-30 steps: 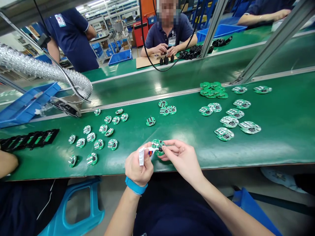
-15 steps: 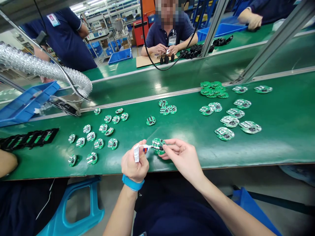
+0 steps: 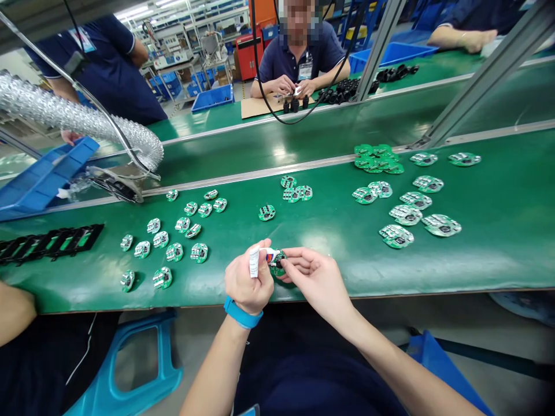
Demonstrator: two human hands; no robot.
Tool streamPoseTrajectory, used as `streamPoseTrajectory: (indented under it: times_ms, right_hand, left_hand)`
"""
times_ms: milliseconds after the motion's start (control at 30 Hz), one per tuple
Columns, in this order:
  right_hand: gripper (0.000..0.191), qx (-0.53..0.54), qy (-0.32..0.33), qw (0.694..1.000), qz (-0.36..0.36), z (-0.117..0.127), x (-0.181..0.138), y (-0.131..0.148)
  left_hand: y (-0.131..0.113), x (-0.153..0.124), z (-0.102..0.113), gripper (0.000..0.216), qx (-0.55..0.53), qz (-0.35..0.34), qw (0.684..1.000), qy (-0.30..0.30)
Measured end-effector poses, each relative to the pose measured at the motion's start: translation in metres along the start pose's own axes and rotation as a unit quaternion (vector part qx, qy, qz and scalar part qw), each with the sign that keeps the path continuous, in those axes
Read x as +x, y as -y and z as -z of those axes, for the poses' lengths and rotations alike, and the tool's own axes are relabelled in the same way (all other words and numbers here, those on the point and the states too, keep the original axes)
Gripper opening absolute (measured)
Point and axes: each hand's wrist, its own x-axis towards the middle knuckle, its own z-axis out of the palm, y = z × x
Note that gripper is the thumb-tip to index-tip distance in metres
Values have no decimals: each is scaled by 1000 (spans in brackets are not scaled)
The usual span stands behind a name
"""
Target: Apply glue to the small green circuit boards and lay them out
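Observation:
My left hand (image 3: 248,278) is wrapped round a white squeeze tube (image 3: 254,263), whose folded tail sticks up between thumb and fingers. The tube's nozzle end points right, over a green circuit board (image 3: 278,267). My right hand (image 3: 315,276) pinches that board by its right edge, a little above the green work surface. Part of the board lies hidden behind the tube and my fingers. Just beyond my hands, a single circuit board (image 3: 266,212) rests flat, and a small group of boards (image 3: 297,193) lies behind it.
Several boards (image 3: 174,252) lie spread at left, others (image 3: 405,215) at right, near a stack of green boards (image 3: 378,159). A black rack (image 3: 52,244), blue bin (image 3: 47,179) and foil duct (image 3: 143,144) stand left. A person (image 3: 299,63) works opposite; another's arm (image 3: 15,315) is at left.
My left hand has moved right with the tube, whose nozzle end now overlaps the board. The board in my right hand is more covered. At far left, the blue bin and the person beside it shifted slightly.

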Motion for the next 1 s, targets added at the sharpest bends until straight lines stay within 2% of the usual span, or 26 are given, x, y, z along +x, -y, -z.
streamPoseTrajectory:
  times_ms: [333,500,733,833,1000]
  right_hand:
    - [50,16,18,999,-29,2,3,-3]
    - [50,0,21,1000,-17,4,3,-5]
    - [48,-14,30,999,-7,6,0,-8]
    - [43,-13,20,1000,-4,7,1,-8]
    - [41,8,-31,999,15,22,14,-2]
  left_hand:
    - [2,1,6,10,7,-6,1000,-10]
    - [-4,-4,10,8,-16,-19,1000,7]
    - [-1,-9,4,15,-20,-17,1000,15]
    - [0,-13,10,30,-31,48,998,11]
    - [-2,-13,23,43,-45,261,964,-6]
